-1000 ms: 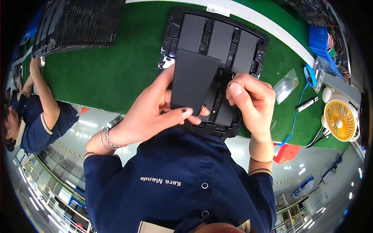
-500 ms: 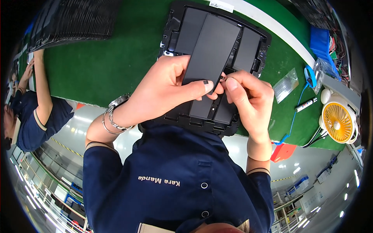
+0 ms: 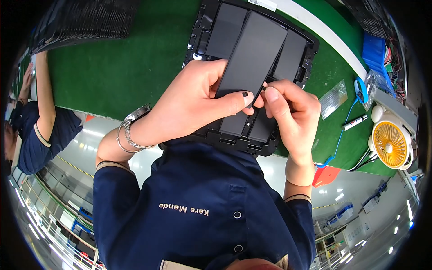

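Note:
A long, flat black panel (image 3: 256,49) is held tilted above a black moulded tray (image 3: 204,135). My left hand (image 3: 207,92) grips the panel's left side and near end, thumb on top and fingers beneath. At its near right corner, my right hand (image 3: 292,105) has thumb and forefinger pinched together; whatever is between those fingertips is too small to make out. More flat black panels, such as the left panel (image 3: 226,31) and the right panel (image 3: 290,56), lie in the tray's compartments.
The tray rests on a green work surface (image 3: 112,81). At the right are a clear plastic bag (image 3: 334,99), a marker (image 3: 354,122), a blue coiled wrist strap (image 3: 360,90) and a small yellow fan (image 3: 389,143). Stacked black trays (image 3: 85,22) stand far left, near another person's arm (image 3: 45,90).
The held panel has shifted slightly to the right and its tilt has changed a little. Both hands keep nearly the same grip beside it.

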A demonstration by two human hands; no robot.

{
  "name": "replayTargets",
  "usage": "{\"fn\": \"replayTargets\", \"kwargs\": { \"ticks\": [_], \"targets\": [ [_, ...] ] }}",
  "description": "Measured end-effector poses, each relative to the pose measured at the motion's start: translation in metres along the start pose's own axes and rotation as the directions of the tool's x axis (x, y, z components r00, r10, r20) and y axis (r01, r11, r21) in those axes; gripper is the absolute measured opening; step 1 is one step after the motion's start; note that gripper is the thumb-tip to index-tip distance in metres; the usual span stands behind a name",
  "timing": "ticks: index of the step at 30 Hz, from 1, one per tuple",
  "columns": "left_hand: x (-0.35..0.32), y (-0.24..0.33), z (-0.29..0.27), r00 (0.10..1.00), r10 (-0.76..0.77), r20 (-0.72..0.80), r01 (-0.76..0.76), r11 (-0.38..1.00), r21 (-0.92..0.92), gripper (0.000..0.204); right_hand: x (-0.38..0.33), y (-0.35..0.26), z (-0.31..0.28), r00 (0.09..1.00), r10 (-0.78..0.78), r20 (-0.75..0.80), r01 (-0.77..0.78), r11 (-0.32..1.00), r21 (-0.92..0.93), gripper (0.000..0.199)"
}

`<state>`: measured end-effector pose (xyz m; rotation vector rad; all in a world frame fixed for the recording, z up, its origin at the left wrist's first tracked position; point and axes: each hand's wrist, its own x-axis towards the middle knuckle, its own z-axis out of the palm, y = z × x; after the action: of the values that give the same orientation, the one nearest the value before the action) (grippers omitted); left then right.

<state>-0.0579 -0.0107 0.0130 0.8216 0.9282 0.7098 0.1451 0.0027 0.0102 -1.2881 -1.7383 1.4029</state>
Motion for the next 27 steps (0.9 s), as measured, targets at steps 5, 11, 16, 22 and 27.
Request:
{"fn": "replayTargets", "kwargs": {
  "ticks": [5, 11, 16, 22, 27],
  "targets": [
    [-0.001, -0.011, -0.001, 0.997, 0.071, -0.004, -0.071, 0.997, 0.025, 0.019, 0.0, -0.002, 0.0, 1.0, 0.009, 0.014, -0.009, 1.0, 0.013, 0.014],
    [-0.001, -0.006, -0.002, 0.999, 0.038, 0.001, -0.038, 0.999, 0.04, 0.018, 0.0, 0.0, -0.001, 0.999, 0.011, 0.031, -0.01, 1.0, -0.013, 0.014],
    [-0.003, -0.005, -0.001, 1.0, 0.014, 0.001, -0.014, 0.999, 0.047, 0.018, 0.0, -0.002, 0.0, 0.999, 0.004, 0.032, -0.004, 1.0, -0.02, 0.014],
    [-0.003, -0.014, -0.001, 0.997, 0.07, -0.034, -0.067, 0.994, 0.085, 0.02, 0.001, 0.003, 0.002, 0.997, 0.072, -0.001, -0.072, 0.995, -0.074, 0.017],
    [-0.006, -0.012, -0.004, 0.999, 0.037, -0.037, -0.037, 0.999, -0.006, 0.021, 0.006, 0.013, -0.004, 0.989, 0.136, -0.05, -0.141, 0.98, -0.14, 0.026]
  ]
}}
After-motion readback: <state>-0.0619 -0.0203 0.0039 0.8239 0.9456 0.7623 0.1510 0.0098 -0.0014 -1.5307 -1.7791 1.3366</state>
